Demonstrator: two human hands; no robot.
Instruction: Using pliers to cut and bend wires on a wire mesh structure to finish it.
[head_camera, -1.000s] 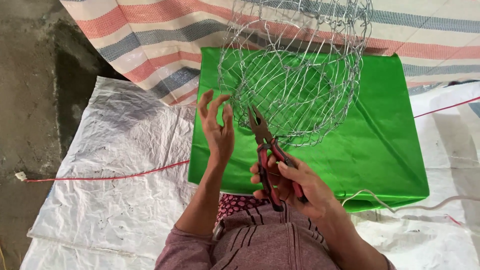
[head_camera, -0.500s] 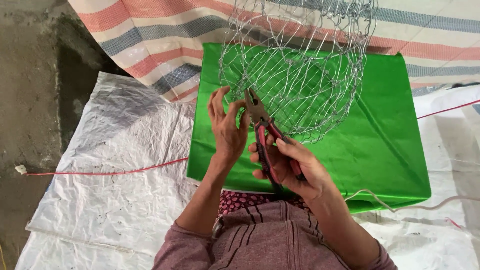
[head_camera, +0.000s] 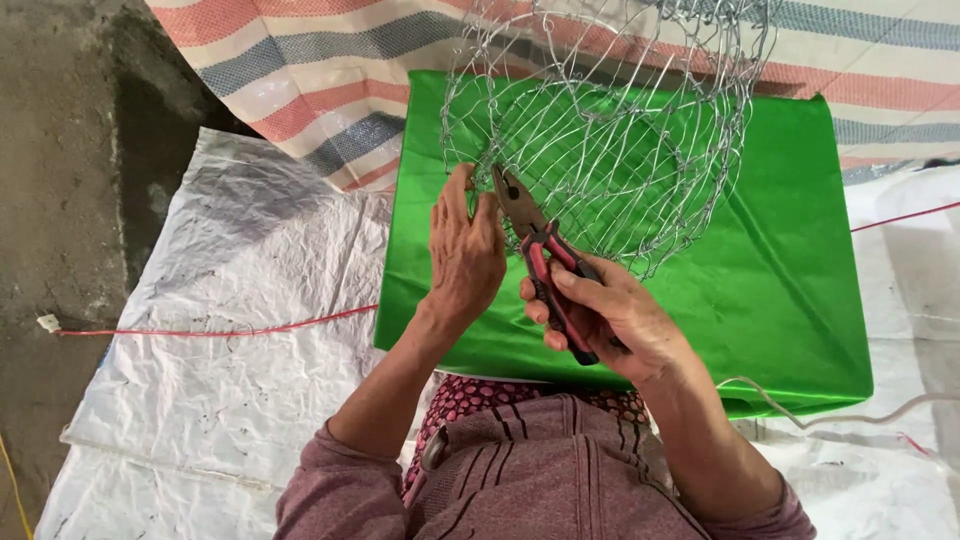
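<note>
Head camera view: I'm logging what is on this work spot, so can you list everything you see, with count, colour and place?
wire basket: one, silvery open mesh, top centre, over the green sheet
pliers: one, red and black handles, tip at the basket's near edge
green sheet: one, shiny green, covering a raised block in the centre
striped cloth: one, red, blue and cream, along the top
white woven sacks: white, spread on the ground, count unclear
red cord: one, lying across the left sack
left hand: at the basket's wire edge
right hand: closed around the pliers' handles
</note>
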